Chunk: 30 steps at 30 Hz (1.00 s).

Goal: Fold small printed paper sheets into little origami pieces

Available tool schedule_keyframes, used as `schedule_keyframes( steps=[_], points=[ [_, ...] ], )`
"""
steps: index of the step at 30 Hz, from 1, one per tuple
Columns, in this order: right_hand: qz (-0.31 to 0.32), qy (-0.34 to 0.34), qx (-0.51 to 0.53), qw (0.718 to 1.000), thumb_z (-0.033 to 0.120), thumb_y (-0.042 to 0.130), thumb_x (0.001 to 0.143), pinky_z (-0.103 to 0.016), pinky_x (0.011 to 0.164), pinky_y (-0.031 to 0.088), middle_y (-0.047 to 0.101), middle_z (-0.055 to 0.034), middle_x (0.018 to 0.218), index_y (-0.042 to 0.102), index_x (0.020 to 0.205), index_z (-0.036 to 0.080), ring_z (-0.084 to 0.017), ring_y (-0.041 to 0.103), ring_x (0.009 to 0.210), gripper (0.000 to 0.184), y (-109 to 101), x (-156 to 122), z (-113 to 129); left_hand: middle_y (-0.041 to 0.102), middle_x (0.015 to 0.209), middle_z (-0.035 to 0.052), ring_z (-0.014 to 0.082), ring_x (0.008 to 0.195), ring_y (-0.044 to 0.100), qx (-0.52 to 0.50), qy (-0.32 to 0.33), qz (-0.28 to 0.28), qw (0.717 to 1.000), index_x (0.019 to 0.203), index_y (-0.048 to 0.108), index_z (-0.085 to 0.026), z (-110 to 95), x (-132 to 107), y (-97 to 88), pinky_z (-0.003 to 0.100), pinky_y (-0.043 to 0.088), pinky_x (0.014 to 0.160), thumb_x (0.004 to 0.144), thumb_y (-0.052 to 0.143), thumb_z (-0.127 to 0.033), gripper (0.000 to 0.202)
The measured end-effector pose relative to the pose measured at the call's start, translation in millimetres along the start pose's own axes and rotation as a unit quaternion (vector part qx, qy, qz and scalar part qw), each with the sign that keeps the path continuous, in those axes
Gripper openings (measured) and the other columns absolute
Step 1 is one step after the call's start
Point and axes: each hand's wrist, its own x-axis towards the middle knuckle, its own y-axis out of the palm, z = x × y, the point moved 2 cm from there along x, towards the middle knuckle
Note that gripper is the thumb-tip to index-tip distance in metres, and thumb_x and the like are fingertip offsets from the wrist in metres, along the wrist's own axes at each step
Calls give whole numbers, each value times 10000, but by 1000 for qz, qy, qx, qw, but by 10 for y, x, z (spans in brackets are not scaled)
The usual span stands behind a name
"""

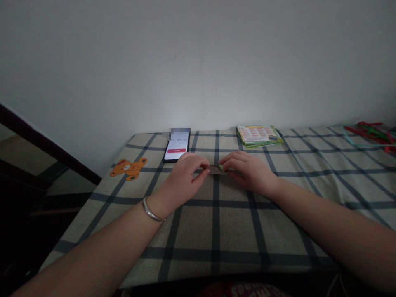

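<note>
One bench [216,231]: under a checked cloth [309,181], against the wall [198,62]
our left hand [182,175]: fingertips pinching the left end of the small paper [217,168]
our right hand [250,171]: gripping its right end
leaflet stack [259,135]: beyond our right hand
phone [177,147]: lit, beyond our left hand
small paper: between our hands, mid-bench

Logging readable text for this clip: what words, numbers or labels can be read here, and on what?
"00:00:52", faint, on the phone screen.
Label on the red button below it: too small to read.
Print on the stack of leaflets: too small to read.
No words on the bear print or the checked cloth.
Nothing readable on the folded piece pinched between left hand and right hand.
</note>
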Motion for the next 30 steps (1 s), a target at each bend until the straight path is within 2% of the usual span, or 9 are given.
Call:
schedule_keyframes(
  steps=[6,9,12,15,18,20,24,26,30],
  points=[
    [10,42,54,998,158,526,891,-350,842,475,668,-79,999,592,967,187,-202,595,972,105,0,4,38,608,944,32,188,914,583,26,-7,-6,1000,1036,510,-198,42,-54,56,358,490,823,852,550,-152,194],
    [-15,72,92,993,172,547,877,-323,797,480,675,-66,943,606,936,185,-185,610,903,84,17,-6,17,612,999,37,186,948,595,25,-2,-3,1000,1093,492,-206,42,-73,72,365,503,853,858,553,-149,249],
    [-60,106,171,978,205,567,873,-271,707,482,675,-30,834,611,875,188,-146,616,777,48,35,-11,4,608,1080,47,188,1017,597,9,-8,1,1000,1146,473,-210,32,-81,77,370,510,901,858,563,-145,309],
    [-93,142,240,956,247,596,864,-242,644,481,670,-15,790,614,853,186,-122,606,703,64,55,-7,-10,560,1231,78,179,1040,601,-21,-26,-6,999,1285,394,-219,26,-86,75,365,517,931,856,584,-154,474],
    [-109,166,277,940,288,614,857,-245,622,485,683,-16,796,629,868,185,-119,605,679,105,74,-5,-42,470,1372,111,177,1061,602,-54,-24,-16,998,1402,275,-245,22,-90,71,363,514,956,857,599,-161,639],
    [-112,175,284,936,309,622,854,-256,615,486,685,-17,788,643,882,185,-123,601,667,128,88,-11,-72,454,1397,113,185,1085,600,-71,-21,-8,997,1425,249,-253,22,-90,69,367,509,968,862,590,-150,666],
    [-107,191,295,930,317,633,843,-274,617,493,682,-21,806,653,939,194,-134,598,673,157,123,-27,-122,467,1402,94,211,1163,564,-61,-30,26,997,1416,293,-261,25,-79,65,385,484,1006,874,571,-159,617],
    [-100,197,291,931,300,629,840,-266,598,483,677,-20,807,654,956,194,-131,588,664,159,137,-26,-130,492,1373,89,205,1142,569,-50,-43,39,997,1410,313,-256,38,-76,71,385,478,1006,872,574,-164,605],
    [-68,206,234,948,230,616,829,-238,569,445,683,-13,804,670,943,190,-116,566,642,133,149,-14,-131,608,1065,45,161,950,607,-58,-69,62,994,1396,350,-222,85,-81,115,364,506,928,859,584,-165,588]
  ],
)
